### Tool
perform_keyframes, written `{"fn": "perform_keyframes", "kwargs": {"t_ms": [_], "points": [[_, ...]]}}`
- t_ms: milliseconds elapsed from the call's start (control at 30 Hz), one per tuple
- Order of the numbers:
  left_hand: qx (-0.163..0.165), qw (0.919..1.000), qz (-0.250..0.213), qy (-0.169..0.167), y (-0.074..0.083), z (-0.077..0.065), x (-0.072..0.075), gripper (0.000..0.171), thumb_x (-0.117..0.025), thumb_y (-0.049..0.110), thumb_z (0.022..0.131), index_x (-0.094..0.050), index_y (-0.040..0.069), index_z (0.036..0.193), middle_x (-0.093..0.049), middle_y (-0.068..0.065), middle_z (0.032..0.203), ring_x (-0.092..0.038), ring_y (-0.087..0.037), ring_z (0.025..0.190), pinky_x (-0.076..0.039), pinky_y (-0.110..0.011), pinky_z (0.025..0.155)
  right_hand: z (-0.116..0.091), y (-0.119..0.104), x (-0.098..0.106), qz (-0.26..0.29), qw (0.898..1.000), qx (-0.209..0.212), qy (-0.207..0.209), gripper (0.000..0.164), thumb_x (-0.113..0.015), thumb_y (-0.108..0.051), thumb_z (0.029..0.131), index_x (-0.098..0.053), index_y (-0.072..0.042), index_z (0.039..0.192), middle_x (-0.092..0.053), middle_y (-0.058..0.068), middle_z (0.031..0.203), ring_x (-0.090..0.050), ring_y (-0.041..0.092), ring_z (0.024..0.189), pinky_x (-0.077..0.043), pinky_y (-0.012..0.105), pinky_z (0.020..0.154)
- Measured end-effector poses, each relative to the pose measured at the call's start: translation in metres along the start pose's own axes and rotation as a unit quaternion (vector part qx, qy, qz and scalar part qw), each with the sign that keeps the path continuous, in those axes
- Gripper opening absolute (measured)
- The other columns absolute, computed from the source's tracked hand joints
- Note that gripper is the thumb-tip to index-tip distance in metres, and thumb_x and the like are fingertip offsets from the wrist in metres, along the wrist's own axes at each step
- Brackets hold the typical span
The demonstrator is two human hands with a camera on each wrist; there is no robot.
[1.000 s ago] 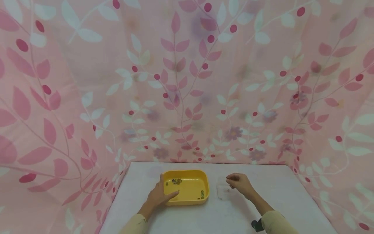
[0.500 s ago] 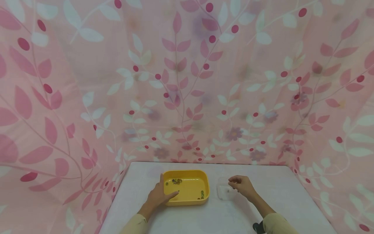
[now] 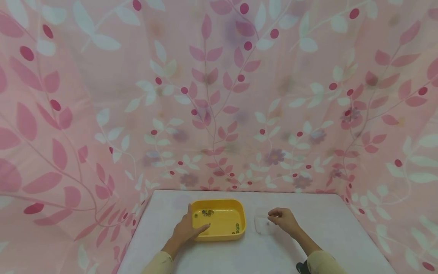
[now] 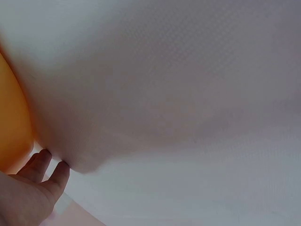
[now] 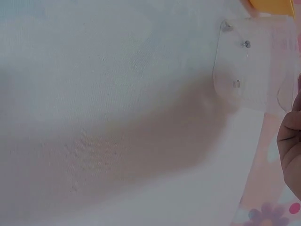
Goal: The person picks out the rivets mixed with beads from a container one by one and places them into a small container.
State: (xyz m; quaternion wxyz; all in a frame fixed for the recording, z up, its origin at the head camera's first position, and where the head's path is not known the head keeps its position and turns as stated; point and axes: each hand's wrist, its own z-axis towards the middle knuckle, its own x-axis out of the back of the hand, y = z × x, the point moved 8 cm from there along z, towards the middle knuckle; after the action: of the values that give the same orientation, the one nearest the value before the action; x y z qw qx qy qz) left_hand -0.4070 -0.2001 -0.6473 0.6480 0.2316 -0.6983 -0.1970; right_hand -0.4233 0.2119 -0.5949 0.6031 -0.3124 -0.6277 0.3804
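A yellow tray [image 3: 224, 228] lies on the white table, with small round glassy beads [image 3: 207, 213] grouped at its far left and more beads [image 3: 237, 227] at its near right corner. My left hand [image 3: 186, 228] grips the tray's left side, thumb over the inside and fingers along the outer wall. Right of the tray is a clear plastic box [image 3: 260, 227]; the right wrist view shows a few small shiny pieces [image 5: 247, 44] in it. My right hand [image 3: 284, 221] is at the box's right edge with fingertips drawn together. Whether they hold anything is hidden.
The white table [image 3: 219, 258] meets a pink leaf-patterned curtain [image 3: 212, 152] at its back edge, with more curtain on both sides. A dark object [image 3: 302, 267] sits by my right sleeve.
My right hand has shifted slightly right and down beside the clear box. My left hand, the tray and the box look unmoved.
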Motion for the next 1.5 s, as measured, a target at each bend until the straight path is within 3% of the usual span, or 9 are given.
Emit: {"fn": "perform_keyframes", "kwargs": {"t_ms": [133,267,500,733,1133,1333,1433,1500], "points": [[0.002,1.0,-0.001,0.004,0.0,0.001,0.001,0.129,-0.068,0.076,0.072,-0.003,0.007,0.159,-0.049,-0.031,0.14,-0.059,-0.041,0.112,-0.047,-0.06,0.096,0.002,-0.002,-0.001,0.007,1.0,0.004,-0.002,0.021,-0.073,-0.009,0.087,-0.071,0.007,0.101,-0.073,0.012,0.087,-0.066,0.025,0.072,-0.054,0.027,0.06],[-0.004,1.0,-0.005,0.005,-0.001,0.001,0.0,0.129,-0.068,0.076,0.072,-0.003,0.007,0.159,-0.05,-0.031,0.139,-0.059,-0.042,0.112,-0.048,-0.06,0.094,0.003,0.0,-0.002,0.003,1.0,0.0,-0.002,0.02,-0.073,-0.008,0.087,-0.071,0.007,0.1,-0.073,0.011,0.087,-0.064,0.018,0.07,-0.053,0.025,0.059],[-0.002,1.0,-0.007,0.003,-0.003,0.002,-0.002,0.128,-0.069,0.074,0.072,-0.003,0.007,0.159,-0.051,-0.029,0.138,-0.06,-0.04,0.112,-0.048,-0.06,0.094,0.002,0.002,-0.004,-0.001,1.0,-0.013,0.002,0.021,-0.074,-0.009,0.087,-0.071,0.006,0.1,-0.074,0.01,0.086,-0.065,0.02,0.073,-0.051,0.023,0.058],[0.002,1.0,-0.006,0.006,-0.004,0.002,-0.002,0.129,-0.068,0.076,0.071,-0.003,0.008,0.159,-0.05,-0.028,0.139,-0.059,-0.039,0.111,-0.047,-0.06,0.096,0.003,0.004,-0.003,-0.017,1.0,-0.016,0.016,0.016,-0.074,-0.007,0.086,-0.073,0.004,0.097,-0.074,0.008,0.085,-0.06,0.013,0.07,-0.049,0.022,0.057],[0.006,0.9997,-0.021,-0.012,-0.003,0.005,-0.001,0.136,-0.071,0.078,0.066,0.0,0.009,0.159,-0.047,-0.027,0.143,-0.058,-0.038,0.115,-0.046,-0.06,0.096,0.003,0.0,-0.001,-0.017,0.999,-0.016,0.024,0.017,-0.075,-0.008,0.085,-0.073,0.003,0.098,-0.073,0.007,0.084,-0.057,0.011,0.067,-0.047,0.022,0.055],[0.01,0.9994,-0.027,-0.021,-0.002,0.002,-0.001,0.137,-0.073,0.076,0.066,0.001,0.01,0.16,-0.046,-0.028,0.143,-0.058,-0.037,0.113,-0.046,-0.059,0.097,0.001,-0.007,0.003,-0.01,1.0,0.003,0.015,0.021,-0.075,-0.01,0.085,-0.072,0.005,0.1,-0.073,0.009,0.084,-0.061,0.012,0.064,-0.05,0.023,0.055],[0.012,0.9994,-0.024,-0.023,-0.003,0.0,-0.002,0.136,-0.074,0.075,0.066,0.001,0.01,0.16,-0.047,-0.029,0.142,-0.058,-0.036,0.109,-0.047,-0.059,0.096,0.0,-0.01,0.01,-0.016,0.999,0.01,0.03,0.024,-0.075,-0.013,0.087,-0.071,0.004,0.104,-0.072,0.01,0.087,-0.062,0.013,0.066,-0.049,0.023,0.056],[0.01,0.9994,-0.023,-0.022,-0.003,0.0,-0.002,0.136,-0.074,0.075,0.066,0.001,0.01,0.16,-0.048,-0.029,0.141,-0.058,-0.036,0.109,-0.047,-0.059,0.096,0.0,-0.01,0.019,-0.037,0.997,0.017,0.061,0.026,-0.075,-0.017,0.087,-0.072,0.0,0.106,-0.072,0.01,0.091,-0.063,0.013,0.069,-0.049,0.023,0.057]]}}
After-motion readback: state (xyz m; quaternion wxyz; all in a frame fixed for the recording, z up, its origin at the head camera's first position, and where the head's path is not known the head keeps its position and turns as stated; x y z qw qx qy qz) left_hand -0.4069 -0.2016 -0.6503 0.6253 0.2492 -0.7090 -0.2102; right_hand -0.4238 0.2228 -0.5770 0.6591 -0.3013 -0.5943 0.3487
